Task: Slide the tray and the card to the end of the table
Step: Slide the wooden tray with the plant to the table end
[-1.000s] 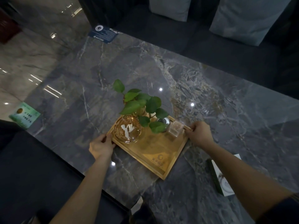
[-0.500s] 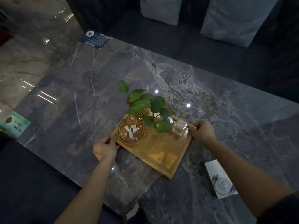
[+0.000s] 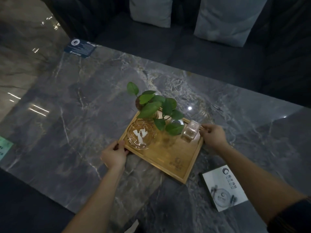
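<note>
A wooden tray [image 3: 175, 163] lies on the grey marble table [image 3: 84, 115], near its middle front. On it stand a round glass ashtray [image 3: 141, 135], a leafy green plant in a glass vase [image 3: 156, 106] and a small clear square box [image 3: 191, 131]. My left hand [image 3: 114, 155] grips the tray's left corner. My right hand [image 3: 213, 135] grips its far right corner. A white card with a dark edge [image 3: 223, 187] lies flat on the table to the right of the tray, under my right forearm.
A dark blue card [image 3: 80, 47] sits at the table's far left corner and a green card [image 3: 4, 147] at the left edge. A dark sofa with two grey cushions [image 3: 223, 19] runs behind the table. Glossy stone floor lies to the left.
The tray stays in both hands and has shifted slightly to the right in view as the camera moved; more of the white card now shows beside my right forearm.
</note>
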Demonstrator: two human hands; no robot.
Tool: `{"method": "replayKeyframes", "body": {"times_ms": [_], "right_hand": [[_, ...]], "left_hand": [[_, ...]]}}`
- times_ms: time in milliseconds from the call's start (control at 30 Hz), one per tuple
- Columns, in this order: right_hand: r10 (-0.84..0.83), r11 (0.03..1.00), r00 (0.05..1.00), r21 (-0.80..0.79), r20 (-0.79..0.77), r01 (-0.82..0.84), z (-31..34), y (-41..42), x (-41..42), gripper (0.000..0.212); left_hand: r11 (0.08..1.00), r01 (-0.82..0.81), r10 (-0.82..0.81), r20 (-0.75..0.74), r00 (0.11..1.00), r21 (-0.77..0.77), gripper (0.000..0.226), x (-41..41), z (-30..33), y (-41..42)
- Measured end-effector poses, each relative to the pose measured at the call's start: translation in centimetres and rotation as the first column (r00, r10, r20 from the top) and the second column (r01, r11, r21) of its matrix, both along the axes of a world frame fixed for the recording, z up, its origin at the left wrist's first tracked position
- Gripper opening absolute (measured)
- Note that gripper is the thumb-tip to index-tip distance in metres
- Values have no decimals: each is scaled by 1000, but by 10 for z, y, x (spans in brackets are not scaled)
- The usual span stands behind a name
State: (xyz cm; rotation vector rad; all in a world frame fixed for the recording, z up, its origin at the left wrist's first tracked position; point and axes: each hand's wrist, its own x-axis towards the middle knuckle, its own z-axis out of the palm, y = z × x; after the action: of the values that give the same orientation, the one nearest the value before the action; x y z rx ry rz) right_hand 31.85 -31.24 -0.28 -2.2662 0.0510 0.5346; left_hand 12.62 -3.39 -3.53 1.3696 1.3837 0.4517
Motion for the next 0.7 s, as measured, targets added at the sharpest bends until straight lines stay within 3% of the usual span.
{"method": "replayKeyframes", "body": {"times_ms": [400,700], "right_hand": [[-76,996,995,-48,58,79,-7,-33,29,22],[-138,990,989,25,59,136,-9,-46,36,25]], "left_hand": [[999,16,-12,81,997,-49,11,47,0,-23],[998,14,-12,34,999,-66,9,66,-3,-34]]}}
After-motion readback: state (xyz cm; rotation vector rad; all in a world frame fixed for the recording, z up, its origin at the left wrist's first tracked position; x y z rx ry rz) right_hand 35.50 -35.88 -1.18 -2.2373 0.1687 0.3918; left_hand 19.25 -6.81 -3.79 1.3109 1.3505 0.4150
